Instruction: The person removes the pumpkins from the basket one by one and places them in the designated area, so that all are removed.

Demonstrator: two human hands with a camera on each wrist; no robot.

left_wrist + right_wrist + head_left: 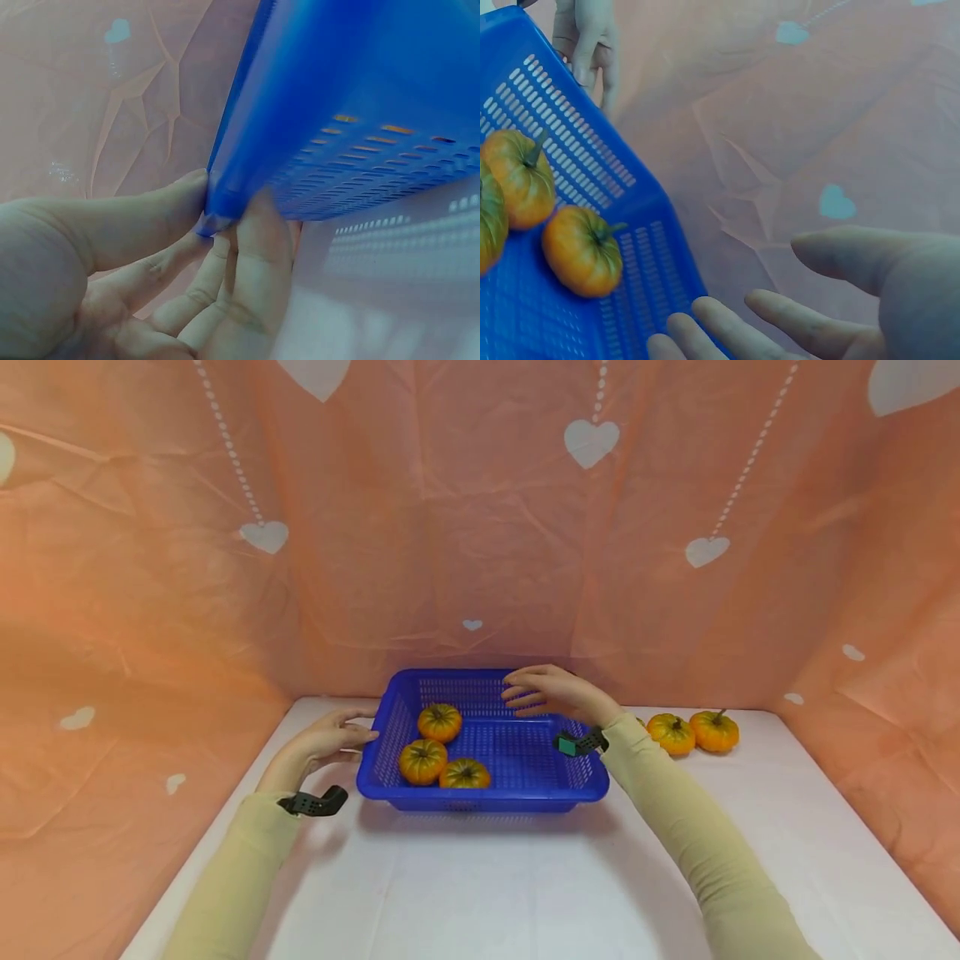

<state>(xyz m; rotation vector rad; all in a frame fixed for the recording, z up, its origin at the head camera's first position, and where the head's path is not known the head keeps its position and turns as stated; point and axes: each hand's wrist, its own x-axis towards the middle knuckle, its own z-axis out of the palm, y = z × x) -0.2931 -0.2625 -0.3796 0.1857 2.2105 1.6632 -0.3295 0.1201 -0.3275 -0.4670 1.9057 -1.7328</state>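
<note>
A blue plastic basket [498,794] with slotted walls stands on the white table. Three small orange-green pumpkins [423,762] lie in its left part; two of them also show clearly in the right wrist view, one being the pumpkin [583,251] near the corner. At the basket's left side, my left hand [327,739] pinches the rim [238,169] between thumb and fingers. My right hand [553,688] hovers over the back right part of the basket, fingers loosely extended and holding nothing. In the right wrist view, its thumb [847,251] stands apart from the fingers.
To the right of the basket, more small pumpkins [714,731] sit in a row near the table's back edge, one mostly hidden behind my right sleeve [675,827]. An orange cloth [480,543] with white hearts hangs behind and on both sides of the table [480,893].
</note>
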